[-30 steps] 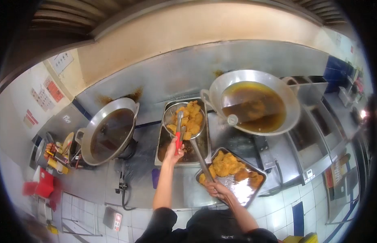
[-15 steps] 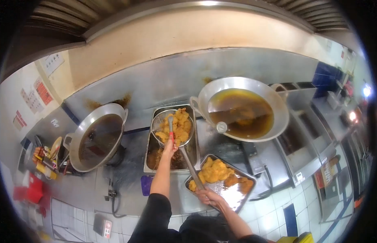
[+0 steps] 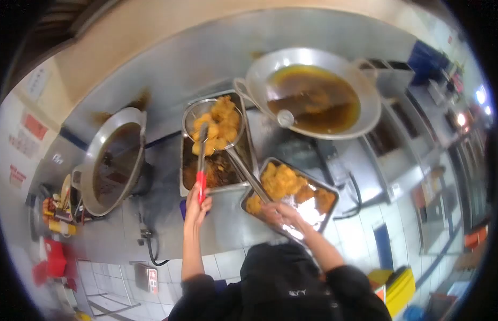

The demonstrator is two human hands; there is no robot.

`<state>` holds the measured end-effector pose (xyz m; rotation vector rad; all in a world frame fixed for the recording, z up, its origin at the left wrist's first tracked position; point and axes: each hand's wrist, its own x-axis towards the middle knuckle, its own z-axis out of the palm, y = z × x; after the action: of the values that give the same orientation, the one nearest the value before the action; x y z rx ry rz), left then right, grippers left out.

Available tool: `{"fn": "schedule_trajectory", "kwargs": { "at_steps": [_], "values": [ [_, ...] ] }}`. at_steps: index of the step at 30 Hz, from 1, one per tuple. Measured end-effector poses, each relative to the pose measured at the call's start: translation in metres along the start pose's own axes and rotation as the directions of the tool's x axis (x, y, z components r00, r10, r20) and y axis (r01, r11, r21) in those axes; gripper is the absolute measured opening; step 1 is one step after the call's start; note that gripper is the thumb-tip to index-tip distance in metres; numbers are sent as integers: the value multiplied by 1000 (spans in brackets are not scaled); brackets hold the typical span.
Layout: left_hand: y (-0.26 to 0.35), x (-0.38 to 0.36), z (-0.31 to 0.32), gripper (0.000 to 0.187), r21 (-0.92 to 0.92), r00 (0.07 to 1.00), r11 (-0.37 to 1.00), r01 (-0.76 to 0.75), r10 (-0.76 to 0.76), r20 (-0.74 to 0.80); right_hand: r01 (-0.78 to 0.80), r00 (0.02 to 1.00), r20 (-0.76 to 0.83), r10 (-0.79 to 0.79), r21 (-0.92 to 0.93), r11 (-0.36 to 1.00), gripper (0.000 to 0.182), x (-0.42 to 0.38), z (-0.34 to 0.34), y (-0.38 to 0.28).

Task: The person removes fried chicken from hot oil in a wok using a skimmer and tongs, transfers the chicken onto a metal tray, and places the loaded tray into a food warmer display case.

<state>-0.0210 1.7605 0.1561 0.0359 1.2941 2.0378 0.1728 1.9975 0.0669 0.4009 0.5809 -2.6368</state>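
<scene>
My left hand (image 3: 196, 207) is closed round the red handle of metal tongs (image 3: 202, 160), whose tips reach the golden fried pieces (image 3: 221, 120) in a round strainer (image 3: 189, 119). With my right hand (image 3: 281, 214) I grip the strainer's long metal handle. The strainer is over a deep rectangular metal pan (image 3: 251, 155) with dark oil and brown crumbs in its bottom. Beneath my right hand lies a shiny tray (image 3: 330, 214) bearing more fried pieces (image 3: 284, 182), some pale golden, some darker.
A large wok (image 3: 366, 107) of brown oil stands behind on the right, with a round dial gauge (image 3: 285, 118) at its rim. Another wok (image 3: 91, 179) of dark oil sits at left. A yellow container (image 3: 401, 294) stands low at right, and red items (image 3: 55, 257) at left.
The view has tilted down, so the woks and pans sit higher in it. My left hand and the tongs have drawn back toward me from the strainer; both grips are kept.
</scene>
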Motion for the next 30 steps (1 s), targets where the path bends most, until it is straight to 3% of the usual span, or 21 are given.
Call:
{"fn": "schedule_trajectory", "kwargs": {
  "at_steps": [1, 3, 5, 7, 8, 11, 13, 15, 17, 20, 21, 22, 26, 28, 30],
  "values": [
    [-11, -28, -9, 35, 13, 1000, 1000, 13, -13, 8, -8, 1000, 25, 7, 25, 1000, 12, 4, -7, -5],
    [-25, -102, -3, 38, 94, 974, 988, 120, -99, -201, 17, 999, -27, -17, -26, 1000, 12, -3, 10, -14],
    [-64, -161, -34, 41, 20, 965, 979, 201, -195, -177, 23, 997, -71, -30, -98, 995, 12, -6, 21, -18],
    [-75, -210, -14, 41, 18, 930, 955, 294, -282, -237, 40, 998, -38, -44, -101, 994, 12, -7, 23, -18],
    [-84, -224, -19, 42, -6, 924, 936, 351, -347, -162, 41, 998, -49, -47, -116, 992, 12, -8, 26, -19],
    [-113, -240, -20, 49, 72, 878, 885, 459, -441, -185, 21, 998, -57, -27, -112, 994, 11, -7, 21, -19],
    [-123, -230, -20, 53, 125, 895, 887, 444, -434, -98, 16, 999, -46, -21, -115, 993, 10, -4, 23, -17],
    [-126, -214, -9, 53, 365, 903, 837, 406, -429, -21, 3, 999, -48, -9, -118, 993, 10, -6, 26, -19],
    [-129, -190, -1, 54, 273, 889, 860, 430, -457, 39, 9, 999, -41, -15, -135, 991, 10, -6, 25, -17],
    [-157, -148, -9, 57, 448, 877, 802, 396, -474, 73, 25, 1000, -16, -27, -126, 992, 9, -4, 22, -16],
    [-189, -124, -29, 60, 678, 962, 733, 53, -220, 162, 33, 999, -10, -34, -130, 991, 9, -4, 24, -14],
    [-205, -110, -39, 63, 809, 948, 517, -281, 16, 318, 19, 1000, -18, -21, -107, 994, 9, -4, 28, -14],
    [-147, -120, 6, 66, 904, 971, 379, -198, -48, 233, 44, 998, -32, -49, -135, 990, 10, -4, 21, -1],
    [-133, -131, 6, 65, 913, 957, 299, -279, 168, 238, 57, 997, -49, -65, -161, 985, 9, -6, 29, 0],
    [-118, -144, 4, 64, 926, 968, 288, -245, 126, 217, 54, 997, -48, -61, -143, 988, 8, -5, 30, 2]
  ]
}}
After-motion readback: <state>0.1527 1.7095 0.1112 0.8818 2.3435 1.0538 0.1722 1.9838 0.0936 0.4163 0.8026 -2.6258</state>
